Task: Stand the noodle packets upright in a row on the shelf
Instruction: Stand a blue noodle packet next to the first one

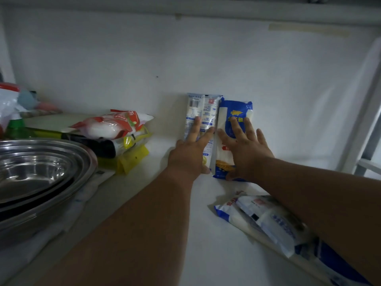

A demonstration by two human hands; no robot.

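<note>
Two packets stand upright against the back wall (206, 65), touching side by side: my left hand (191, 153) lies flat, fingers straight, on the pale packet (203, 109), and my right hand (245, 145), fingers spread wide, presses the blue packet (237, 112). Two further packets (274, 221), long, soft and glossy film, lie flat on the white shelf (206, 234) under my right forearm, long axes running near-right to far-left. My judgement: the right hand is nearer and must draw back to reach them
</note>
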